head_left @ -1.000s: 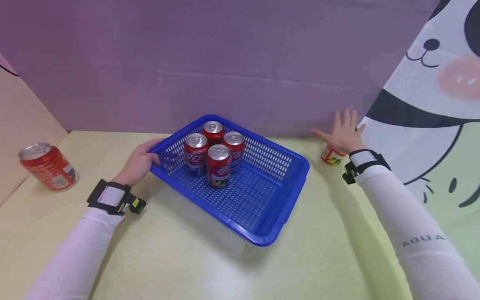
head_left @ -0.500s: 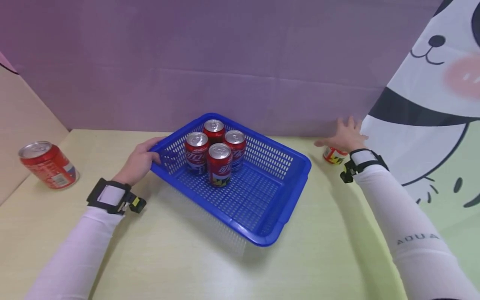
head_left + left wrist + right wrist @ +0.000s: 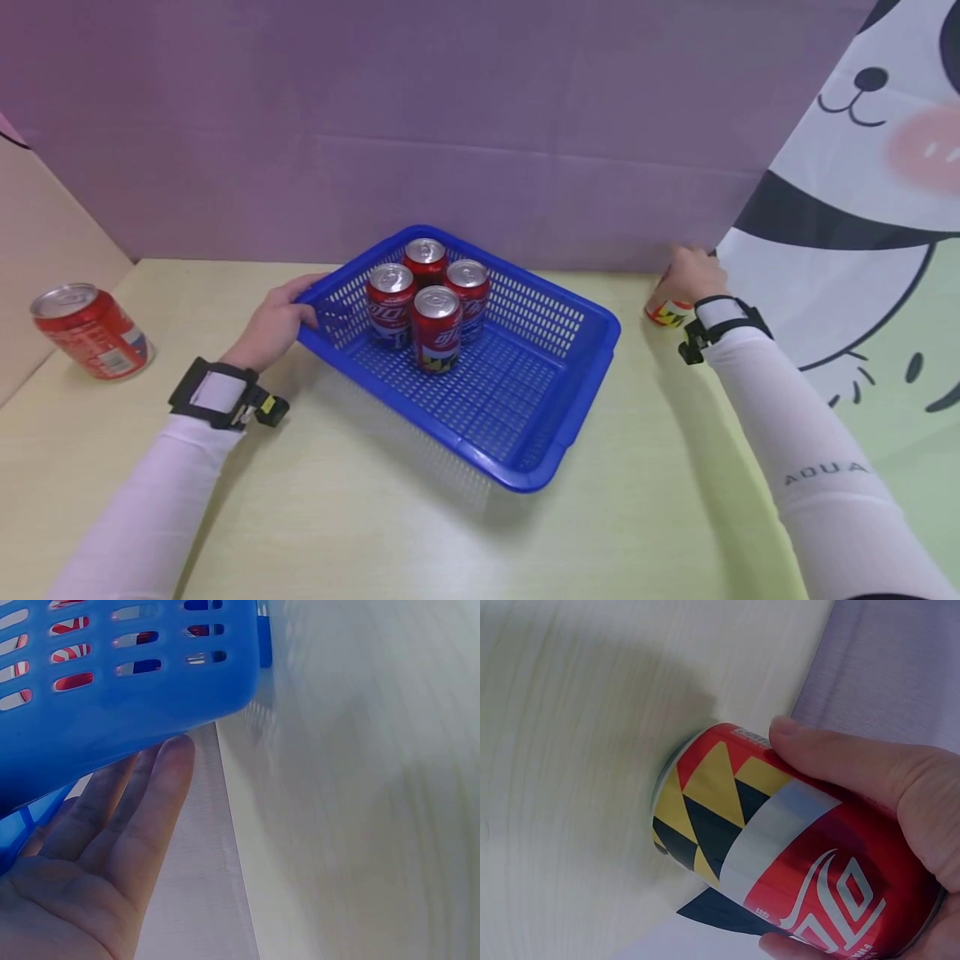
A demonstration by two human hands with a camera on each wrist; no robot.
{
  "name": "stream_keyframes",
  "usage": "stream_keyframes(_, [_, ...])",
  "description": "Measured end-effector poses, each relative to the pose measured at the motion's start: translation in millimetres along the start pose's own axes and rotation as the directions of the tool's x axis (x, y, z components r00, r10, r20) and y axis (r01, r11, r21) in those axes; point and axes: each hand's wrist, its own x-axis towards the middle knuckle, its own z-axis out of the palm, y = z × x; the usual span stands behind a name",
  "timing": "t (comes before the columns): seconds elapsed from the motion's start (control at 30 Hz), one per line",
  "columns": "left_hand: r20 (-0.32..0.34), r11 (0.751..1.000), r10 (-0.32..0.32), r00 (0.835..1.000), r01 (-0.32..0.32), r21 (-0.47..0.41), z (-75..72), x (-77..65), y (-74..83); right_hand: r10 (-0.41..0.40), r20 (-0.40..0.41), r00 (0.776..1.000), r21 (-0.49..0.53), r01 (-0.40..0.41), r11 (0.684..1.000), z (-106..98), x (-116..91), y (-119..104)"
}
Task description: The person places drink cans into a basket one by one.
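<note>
While the left hand (image 3: 272, 327) holds the left corner of a blue rectangular plastic basket with slotted walls (image 3: 502, 392), the right hand (image 3: 696, 273) grips a red metal drink can with a yellow-and-black patterned band (image 3: 724, 799). This can is at the far right of the desk (image 3: 360, 517), near the purple cloth backdrop (image 3: 450, 133) and well apart from the basket; whether its base touches the desk I cannot tell.

To do this grasp well, I would keep thumb and fingers on opposite sides of the smooth wall, press firmly without denting it, and raise the can straight before moving sideways. The left hand should keep the basket level, since four red cans with silver tops (image 3: 437, 329) stand grouped inside and would probably slide or topple if it tipped.

The right arm reaches far forward, the back of its hand uppermost; its fingers are clamped on the can, thumb along one side. The left arm is stretched forward too, thumb over the basket's rim and fingers beneath it, closed on the edge.
</note>
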Motion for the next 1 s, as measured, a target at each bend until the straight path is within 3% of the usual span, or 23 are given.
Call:
stream_keyframes(0.37, [0.003,1.0,-0.005,1.0,0.005,0.001,0.6,-0.6,0.5,0.03,0.065,0.997,-0.013,-0.03,0.999,-3.5,-1.7,-1.8])
stream_keyframes(1.0, [0.009,1.0,0.011,1.0,-0.011,0.002,-1.6,-0.3,-0.2,-0.012,0.053,0.999,-0.014,0.013,1.0,-5.3,-17.0,-8.9])
